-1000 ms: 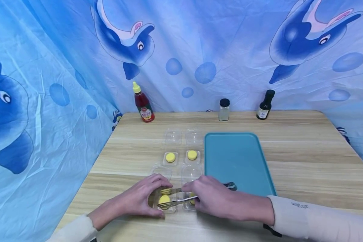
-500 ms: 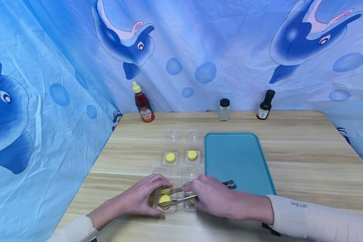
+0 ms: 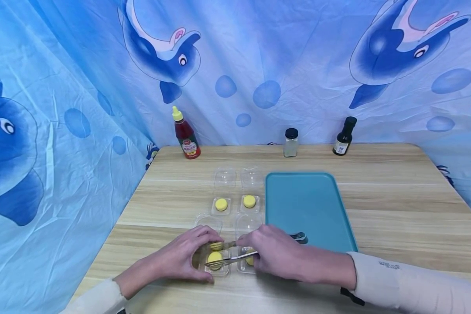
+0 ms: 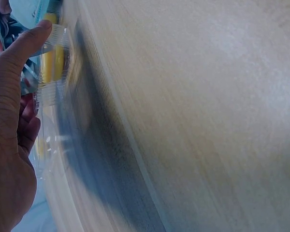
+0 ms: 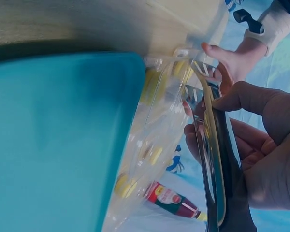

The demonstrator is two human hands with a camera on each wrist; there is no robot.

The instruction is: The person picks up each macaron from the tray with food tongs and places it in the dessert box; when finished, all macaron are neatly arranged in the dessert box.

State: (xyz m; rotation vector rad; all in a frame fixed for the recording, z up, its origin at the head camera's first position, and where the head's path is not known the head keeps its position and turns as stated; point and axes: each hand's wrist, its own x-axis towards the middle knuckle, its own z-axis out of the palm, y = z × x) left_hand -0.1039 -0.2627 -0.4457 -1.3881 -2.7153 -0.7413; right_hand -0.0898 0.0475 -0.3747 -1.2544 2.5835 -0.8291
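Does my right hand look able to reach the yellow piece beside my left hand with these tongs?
Probably yes: your right hand holds the tongs out to the yellow piece, and the clear lid lies open. Your left hand grips the container from the opposite side.

1. The table [image 3: 408, 200] had a wood-grain top.
2. A red sauce bottle [image 3: 187, 138] stood near its far left corner.
3. A black-capped jar [image 3: 291, 144] stood by the far edge's middle.
4. A dark bottle [image 3: 344, 137] stood along that edge, toward the right corner.
5. A blue-green tray [image 3: 304, 200] lay about midway between the left and right edges.
6. Four clear containers [image 3: 249, 222] sat between the tray and the left edge, lids opened toward the far edge.
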